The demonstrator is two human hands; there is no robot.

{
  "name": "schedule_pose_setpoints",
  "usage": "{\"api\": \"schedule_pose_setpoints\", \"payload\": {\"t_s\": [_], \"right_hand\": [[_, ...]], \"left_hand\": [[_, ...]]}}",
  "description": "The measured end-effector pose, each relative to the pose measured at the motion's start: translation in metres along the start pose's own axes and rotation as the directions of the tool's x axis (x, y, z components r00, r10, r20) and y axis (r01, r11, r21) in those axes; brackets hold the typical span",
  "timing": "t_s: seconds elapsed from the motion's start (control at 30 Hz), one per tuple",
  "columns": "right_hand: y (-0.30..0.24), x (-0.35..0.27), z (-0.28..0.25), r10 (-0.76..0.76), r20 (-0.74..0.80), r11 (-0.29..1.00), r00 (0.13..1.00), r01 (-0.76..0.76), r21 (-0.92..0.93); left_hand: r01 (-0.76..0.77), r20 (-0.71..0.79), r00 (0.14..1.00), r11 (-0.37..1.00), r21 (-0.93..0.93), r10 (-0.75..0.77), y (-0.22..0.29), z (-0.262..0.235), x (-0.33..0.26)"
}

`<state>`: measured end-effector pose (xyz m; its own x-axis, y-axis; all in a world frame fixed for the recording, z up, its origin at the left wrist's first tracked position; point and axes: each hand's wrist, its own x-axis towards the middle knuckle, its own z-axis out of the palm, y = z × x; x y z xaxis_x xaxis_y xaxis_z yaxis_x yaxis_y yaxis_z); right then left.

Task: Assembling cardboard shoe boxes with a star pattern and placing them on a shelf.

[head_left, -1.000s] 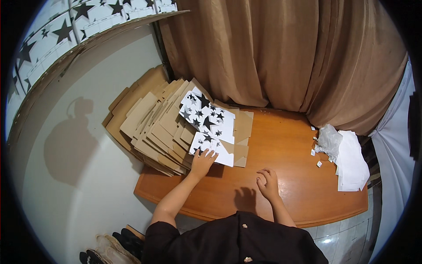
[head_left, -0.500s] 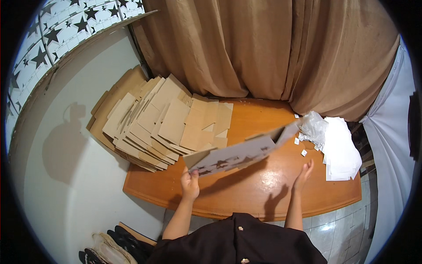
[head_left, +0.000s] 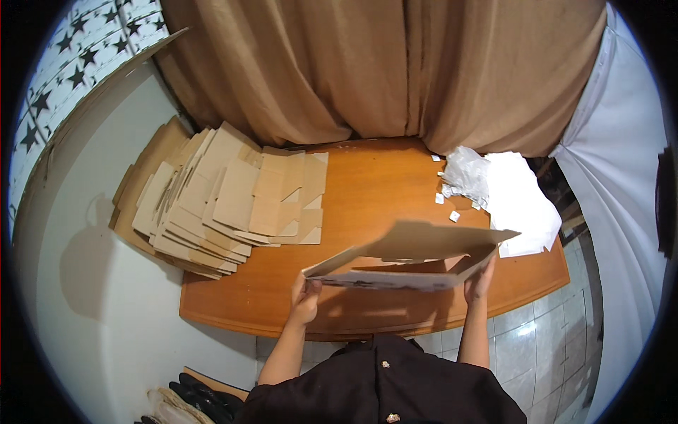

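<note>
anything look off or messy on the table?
Yes. The stack of flat cardboard blanks is fanned out unevenly and overhangs the wooden table's left edge. Small white paper scraps lie loose beside the crumpled white paper.

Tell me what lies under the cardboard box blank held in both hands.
Under the cardboard box blank, held by the left hand and right hand, shows bare wooden table in shadow. The tabletop directly beneath it is covered.

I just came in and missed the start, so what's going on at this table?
A person holds a flat brown cardboard box blank above the orange wooden table, left hand at one end, right hand at the other. A fanned stack of similar brown cardboard blanks lies at the table's left end, and crumpled white paper sheets lie at its right.
</note>
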<state>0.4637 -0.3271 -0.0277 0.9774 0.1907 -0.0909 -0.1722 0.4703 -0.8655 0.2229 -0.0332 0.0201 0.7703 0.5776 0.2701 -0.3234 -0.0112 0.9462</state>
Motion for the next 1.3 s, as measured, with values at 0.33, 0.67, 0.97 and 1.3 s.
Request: {"api": "schedule_pose_setpoints", "payload": {"t_s": [0.33,0.67,0.97,1.3], "right_hand": [[0.013,-0.019,-0.03,-0.092,0.166,0.941,0.982,0.14,-0.308],[-0.015,-0.021,-0.029,-0.093,0.174,0.995,0.98,0.087,0.044],[0.032,0.021,-0.047,-0.07,0.205,0.977,0.976,0.109,-0.184],[0.061,0.056,-0.022,0.006,0.453,0.999,0.891,0.014,-0.04]], "left_hand": [[0.042,-0.005,0.999,0.888,-0.457,-0.049,-0.03,0.04,0.007],[0.364,0.106,0.928,0.81,-0.459,-0.357,-0.04,0.059,-0.001],[0.649,-0.107,0.733,0.738,-0.186,-0.672,-0.053,0.058,0.014],[0.432,-0.105,0.844,0.783,-0.449,-0.526,-0.064,0.052,0.021]]}}
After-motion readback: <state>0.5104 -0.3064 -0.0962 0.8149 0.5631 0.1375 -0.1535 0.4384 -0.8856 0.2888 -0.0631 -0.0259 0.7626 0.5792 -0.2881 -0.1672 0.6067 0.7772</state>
